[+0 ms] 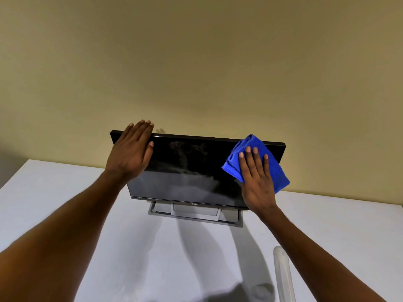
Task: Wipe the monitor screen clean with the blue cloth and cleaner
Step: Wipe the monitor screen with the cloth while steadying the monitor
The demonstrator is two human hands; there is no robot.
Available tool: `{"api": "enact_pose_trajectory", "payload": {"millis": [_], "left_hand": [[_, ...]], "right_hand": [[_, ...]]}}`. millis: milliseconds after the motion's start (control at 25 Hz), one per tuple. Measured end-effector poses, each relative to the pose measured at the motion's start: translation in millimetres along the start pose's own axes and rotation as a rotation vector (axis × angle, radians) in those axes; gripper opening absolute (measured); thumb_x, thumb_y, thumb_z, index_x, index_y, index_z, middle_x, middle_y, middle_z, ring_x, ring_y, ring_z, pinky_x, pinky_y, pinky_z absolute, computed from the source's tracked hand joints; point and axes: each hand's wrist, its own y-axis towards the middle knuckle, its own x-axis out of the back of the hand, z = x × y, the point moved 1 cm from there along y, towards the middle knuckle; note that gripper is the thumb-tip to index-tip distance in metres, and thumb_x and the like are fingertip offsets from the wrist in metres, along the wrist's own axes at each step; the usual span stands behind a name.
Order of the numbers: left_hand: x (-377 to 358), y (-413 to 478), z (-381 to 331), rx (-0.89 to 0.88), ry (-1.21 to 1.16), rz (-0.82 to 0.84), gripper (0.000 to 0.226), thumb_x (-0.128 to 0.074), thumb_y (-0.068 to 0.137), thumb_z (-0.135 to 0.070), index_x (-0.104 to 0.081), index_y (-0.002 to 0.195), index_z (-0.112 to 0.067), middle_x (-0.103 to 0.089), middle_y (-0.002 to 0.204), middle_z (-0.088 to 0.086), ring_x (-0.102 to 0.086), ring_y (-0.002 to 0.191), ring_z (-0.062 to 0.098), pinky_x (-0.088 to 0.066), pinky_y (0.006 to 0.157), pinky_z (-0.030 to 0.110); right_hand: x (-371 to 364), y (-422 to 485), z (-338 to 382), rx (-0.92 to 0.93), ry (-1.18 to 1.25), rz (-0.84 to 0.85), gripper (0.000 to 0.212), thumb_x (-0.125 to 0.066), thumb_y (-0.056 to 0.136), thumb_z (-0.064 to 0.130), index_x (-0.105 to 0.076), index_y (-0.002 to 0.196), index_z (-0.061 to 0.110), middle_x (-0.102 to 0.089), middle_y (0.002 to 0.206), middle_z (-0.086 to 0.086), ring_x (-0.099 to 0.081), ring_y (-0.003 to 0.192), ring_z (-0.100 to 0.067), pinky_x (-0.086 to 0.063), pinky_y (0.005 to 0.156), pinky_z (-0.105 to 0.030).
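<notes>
While my left hand (130, 149) lies flat and open-fingered over the monitor's (192, 171) top left corner, steadying it, my right hand (257, 182) presses the blue cloth (274, 171) under spread fingers against the screen's right side, so next I'd sweep leftward across the smears.

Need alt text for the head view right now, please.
A right hand presses a folded blue cloth flat against the right side of a dark monitor screen, while the left hand steadies its top left corner. The monitor stands on a white table.

head-worn view, facing forward-down, near monitor (192, 168)
</notes>
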Motion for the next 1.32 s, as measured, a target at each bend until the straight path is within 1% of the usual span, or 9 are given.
{"api": "enact_pose_trajectory", "payload": {"millis": [160, 320, 480, 680, 880, 1000, 1040, 1200, 1320], "left_hand": [[-7.6, 0.6, 8.4, -0.008, -0.043, -0.031, 0.056, -0.032, 0.107, -0.035, -0.048, 0.152, -0.007, -0.056, 0.153, 0.013, -0.046, 0.148, 0.029, -0.028, 0.126, 0.04], [-11.9, 0.0, 6.8, 0.005, -0.078, -0.102, 0.052, -0.04, 0.105, -0.034, -0.054, 0.146, -0.006, -0.06, 0.148, 0.014, -0.049, 0.143, 0.03, -0.032, 0.123, 0.041], [-13.0, 1.1, 5.8, 0.007, -0.081, -0.155, 0.051, -0.043, 0.104, -0.032, -0.058, 0.142, -0.003, -0.063, 0.144, 0.017, -0.054, 0.139, 0.033, -0.039, 0.12, 0.044], [-14.6, 0.3, 4.6, 0.004, -0.078, -0.181, 0.05, -0.045, 0.103, -0.031, -0.059, 0.142, -0.003, -0.064, 0.143, 0.017, -0.055, 0.138, 0.033, -0.04, 0.118, 0.044], [-13.8, -1.3, 5.0, 0.01, -0.083, -0.166, 0.05, -0.046, 0.102, -0.031, -0.058, 0.143, -0.004, -0.063, 0.144, 0.015, -0.054, 0.14, 0.032, -0.039, 0.12, 0.044], [-14.3, -0.5, 4.4, 0.016, -0.083, -0.159, 0.051, -0.046, 0.102, -0.032, -0.057, 0.144, -0.004, -0.062, 0.145, 0.015, -0.053, 0.141, 0.032, -0.037, 0.121, 0.044], [-14.1, 0.0, 4.3, 0.016, -0.083, -0.156, 0.052, -0.046, 0.102, -0.032, -0.057, 0.144, -0.004, -0.062, 0.145, 0.016, -0.053, 0.141, 0.032, -0.037, 0.122, 0.044], [-13.0, -0.6, 6.4, 0.013, -0.074, -0.145, 0.053, -0.044, 0.102, -0.034, -0.055, 0.145, -0.005, -0.061, 0.146, 0.015, -0.052, 0.142, 0.031, -0.037, 0.122, 0.043], [-12.5, -0.6, 6.4, 0.017, -0.071, -0.135, 0.054, -0.044, 0.102, -0.035, -0.055, 0.146, -0.005, -0.061, 0.147, 0.015, -0.051, 0.142, 0.031, -0.037, 0.122, 0.043]], "right_hand": [[-16.7, 21.3, 48.9, 0.069, 0.017, 0.006, 0.098, -0.062, 0.087, -0.001, -0.004, 0.165, 0.008, -0.015, 0.173, -0.012, 0.014, 0.162, -0.026, 0.008, 0.132, -0.05], [-31.3, 44.1, 93.8, 0.185, 0.04, 0.006, 0.091, -0.04, 0.087, 0.001, 0.004, 0.166, 0.01, 0.009, 0.176, -0.007, 0.017, 0.162, -0.024, 0.012, 0.131, -0.047], [-46.3, 49.3, 122.8, 0.339, 0.084, 0.074, 0.08, -0.037, 0.089, 0.001, -0.016, 0.165, 0.01, -0.013, 0.173, -0.007, 0.013, 0.162, -0.022, 0.01, 0.132, -0.044], [-64.0, 26.0, 134.8, 0.644, 0.05, 0.182, 0.079, -0.035, 0.09, -0.002, -0.014, 0.166, 0.005, -0.008, 0.176, -0.01, -0.005, 0.164, -0.026, 0.005, 0.133, -0.044], [-72.2, -10.6, 108.4, 0.823, -0.059, 0.238, 0.076, -0.037, 0.095, 0.003, -0.011, 0.166, 0.004, -0.004, 0.176, -0.011, -0.009, 0.163, -0.026, 0.001, 0.133, -0.043], [-66.5, -23.4, 75.2, 0.809, -0.069, 0.255, 0.071, -0.011, 0.096, -0.003, -0.011, 0.167, 0.006, -0.002, 0.177, -0.008, -0.005, 0.164, -0.025, 0.006, 0.133, -0.043], [-62.4, -26.6, 63.7, 0.788, -0.078, 0.262, 0.075, -0.01, 0.093, -0.007, -0.01, 0.167, 0.006, -0.001, 0.177, -0.008, -0.003, 0.164, -0.024, 0.007, 0.133, -0.042], [-45.1, -37.0, 14.7, 0.637, -0.114, 0.229, 0.087, -0.034, 0.085, -0.004, -0.012, 0.167, 0.011, -0.005, 0.177, -0.004, -0.003, 0.164, -0.022, 0.004, 0.133, -0.042], [-29.2, -43.0, -18.7, 0.439, -0.114, 0.221, 0.086, -0.031, 0.085, -0.001, -0.014, 0.168, 0.016, -0.008, 0.177, -0.001, -0.005, 0.164, -0.02, 0.005, 0.132, -0.042]]}}
